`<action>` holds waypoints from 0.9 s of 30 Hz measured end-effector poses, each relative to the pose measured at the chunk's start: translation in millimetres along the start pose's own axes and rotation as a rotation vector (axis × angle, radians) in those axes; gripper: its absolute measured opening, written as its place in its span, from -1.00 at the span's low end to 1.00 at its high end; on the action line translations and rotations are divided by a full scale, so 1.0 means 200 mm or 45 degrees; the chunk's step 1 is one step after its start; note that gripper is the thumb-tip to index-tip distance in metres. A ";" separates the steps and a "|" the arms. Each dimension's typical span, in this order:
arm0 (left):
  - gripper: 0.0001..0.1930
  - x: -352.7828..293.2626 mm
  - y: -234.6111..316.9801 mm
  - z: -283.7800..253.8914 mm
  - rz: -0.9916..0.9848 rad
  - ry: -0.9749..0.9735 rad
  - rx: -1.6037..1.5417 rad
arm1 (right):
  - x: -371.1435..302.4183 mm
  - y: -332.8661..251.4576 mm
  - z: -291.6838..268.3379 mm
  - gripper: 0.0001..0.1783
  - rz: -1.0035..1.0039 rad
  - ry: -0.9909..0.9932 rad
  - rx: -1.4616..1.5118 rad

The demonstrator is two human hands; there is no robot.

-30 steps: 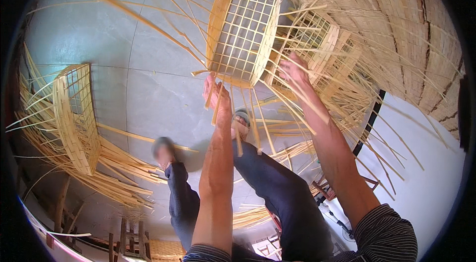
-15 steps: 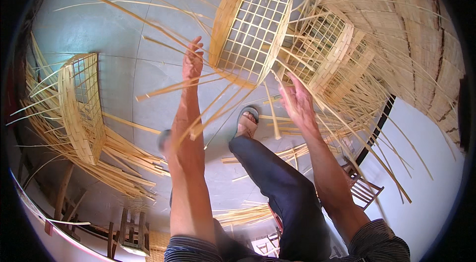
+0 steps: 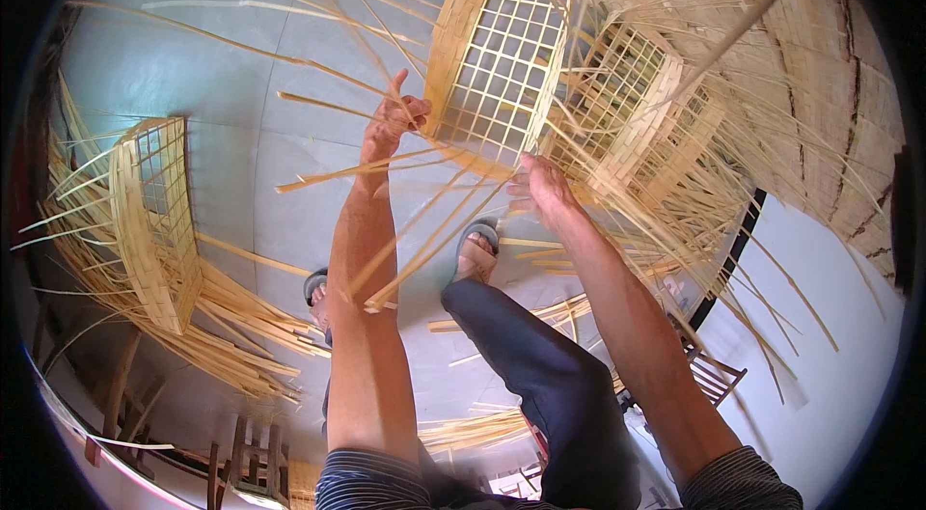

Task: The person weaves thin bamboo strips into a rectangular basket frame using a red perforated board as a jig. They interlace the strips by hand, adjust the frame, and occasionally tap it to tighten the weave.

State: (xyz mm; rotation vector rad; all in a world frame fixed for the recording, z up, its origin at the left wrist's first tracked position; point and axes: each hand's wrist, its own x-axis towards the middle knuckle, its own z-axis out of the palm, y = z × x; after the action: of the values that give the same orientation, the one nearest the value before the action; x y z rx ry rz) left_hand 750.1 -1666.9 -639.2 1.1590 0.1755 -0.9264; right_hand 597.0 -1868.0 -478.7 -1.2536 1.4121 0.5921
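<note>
A partly woven bamboo basket (image 3: pixel 511 52) with an open grid base and a plaited wall stands tilted in front of me, loose strips sticking out around it. My left hand (image 3: pixel 395 116) is by its near left corner, one finger raised and the others curled in. What those fingers hold, if anything, is hidden among thin strips. At the near right corner, my right hand (image 3: pixel 545 187) has its fingers bent at the rim, closed on the basket's edge. Long strips (image 3: pixel 415 274) slant from the near edge across my left forearm. Another strip (image 3: pixel 738 27) is blurred at upper right.
More unfinished baskets (image 3: pixel 641 114) stand close at right, and another basket (image 3: pixel 154 220) lies at left on bundled strips (image 3: pixel 251 327). A large woven mat (image 3: pixel 810 56) covers the upper right. Wooden stools (image 3: pixel 256 457) are at lower left. My sandaled foot (image 3: pixel 476 254) is below the basket.
My right hand has moved left to the basket's near corner. My left hand has come right towards the wall, its fingers curling. A strip at the upper right has swung up.
</note>
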 end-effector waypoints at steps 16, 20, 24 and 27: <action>-0.35 0.05 0.02 0.15 0.218 0.192 0.948 | 0.44 0.27 -0.07 -0.36 0.101 -0.041 0.931; -0.35 0.00 0.10 0.22 0.199 0.192 0.860 | 0.55 0.32 -0.10 -0.32 0.105 -0.048 0.960; -0.19 -0.19 0.17 0.15 0.185 0.263 0.430 | 0.54 0.44 -0.18 -0.21 0.115 -0.068 0.953; -0.22 -0.47 0.13 0.01 0.253 0.369 0.321 | 0.36 0.61 -0.21 -0.19 0.093 -0.093 0.890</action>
State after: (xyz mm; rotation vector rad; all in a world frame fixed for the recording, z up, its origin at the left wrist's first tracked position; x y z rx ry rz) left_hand 709.4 -1616.0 -567.5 1.5147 0.1768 -0.6132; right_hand 481.7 -1892.6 -567.5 -0.6184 1.4305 0.1537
